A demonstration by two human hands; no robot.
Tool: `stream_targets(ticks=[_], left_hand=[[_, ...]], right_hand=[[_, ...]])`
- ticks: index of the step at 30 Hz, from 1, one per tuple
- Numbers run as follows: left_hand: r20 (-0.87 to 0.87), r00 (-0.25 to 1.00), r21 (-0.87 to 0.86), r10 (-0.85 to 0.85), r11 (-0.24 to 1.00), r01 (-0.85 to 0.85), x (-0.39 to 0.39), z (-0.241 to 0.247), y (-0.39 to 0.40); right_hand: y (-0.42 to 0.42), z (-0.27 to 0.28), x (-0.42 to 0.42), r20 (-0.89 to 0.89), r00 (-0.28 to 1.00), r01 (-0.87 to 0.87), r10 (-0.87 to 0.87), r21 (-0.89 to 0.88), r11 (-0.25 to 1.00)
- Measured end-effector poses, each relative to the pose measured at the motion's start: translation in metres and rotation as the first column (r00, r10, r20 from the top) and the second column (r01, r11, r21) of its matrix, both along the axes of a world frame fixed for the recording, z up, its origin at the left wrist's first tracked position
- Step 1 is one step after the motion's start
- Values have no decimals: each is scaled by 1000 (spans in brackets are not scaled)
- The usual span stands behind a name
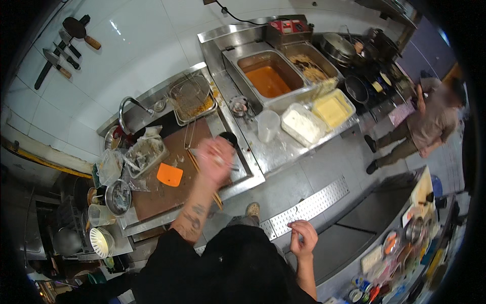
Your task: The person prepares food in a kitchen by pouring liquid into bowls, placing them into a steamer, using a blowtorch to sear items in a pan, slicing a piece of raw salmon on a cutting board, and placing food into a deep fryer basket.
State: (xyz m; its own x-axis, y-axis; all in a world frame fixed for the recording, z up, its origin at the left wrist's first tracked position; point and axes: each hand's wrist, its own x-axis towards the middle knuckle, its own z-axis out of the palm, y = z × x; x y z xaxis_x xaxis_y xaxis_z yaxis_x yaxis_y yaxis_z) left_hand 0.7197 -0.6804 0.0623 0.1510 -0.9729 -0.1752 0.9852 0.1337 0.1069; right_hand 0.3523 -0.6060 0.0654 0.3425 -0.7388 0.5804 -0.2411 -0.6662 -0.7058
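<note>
My left hand [216, 159], blurred by motion, is over the right part of a brown cutting board [152, 203]; whether its curled fingers hold anything is unclear. Wooden chopsticks [217, 200] lie partly beneath that hand and forearm. An orange scraper [169, 174] rests on the board to its left, near a clear plastic container [146, 157] with a bag and wet grey-white contents. Behind the hand are a wire-handled strainer [190, 89] over a metal tray and a round black object [228, 140]. My right hand [303, 238] hangs above the floor, fingers bent, with nothing visible in it.
Ahead right, the steel counter holds a clear jug [268, 125], tubs of white powder [303, 123] and yellow batter-like mix [332, 108], and a pan of orange liquid [270, 81]. A person [433, 114] stands by the stove. A floor drain grate [309, 207] and a crowded counter lie right.
</note>
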Motion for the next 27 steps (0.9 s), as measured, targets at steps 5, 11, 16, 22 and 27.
stream_targets(ticks=[5, 11, 16, 22, 27], left_hand=[[657, 445, -112, 609, 662, -741, 264, -16, -123], [622, -308, -16, -720, 380, -925, 387, -92, -164], [459, -355, 36, -815, 416, -909, 370, -107, -78], [117, -60, 395, -991, 102, -913, 124, -54, -4], [211, 187, 446, -960, -75, -892, 1, -77, 58]], right_hand=[[-90, 0, 6, -175, 981, -65, 88, 134, 989], [-179, 17, -14, -312, 933, -145, 179, 130, 981], [-251, 3, -42, -261, 951, -104, 167, 241, 965], [-322, -24, -28, -186, 874, -377, 448, 321, 869], [-371, -7, 29, -77, 474, -794, 877, 393, 464]])
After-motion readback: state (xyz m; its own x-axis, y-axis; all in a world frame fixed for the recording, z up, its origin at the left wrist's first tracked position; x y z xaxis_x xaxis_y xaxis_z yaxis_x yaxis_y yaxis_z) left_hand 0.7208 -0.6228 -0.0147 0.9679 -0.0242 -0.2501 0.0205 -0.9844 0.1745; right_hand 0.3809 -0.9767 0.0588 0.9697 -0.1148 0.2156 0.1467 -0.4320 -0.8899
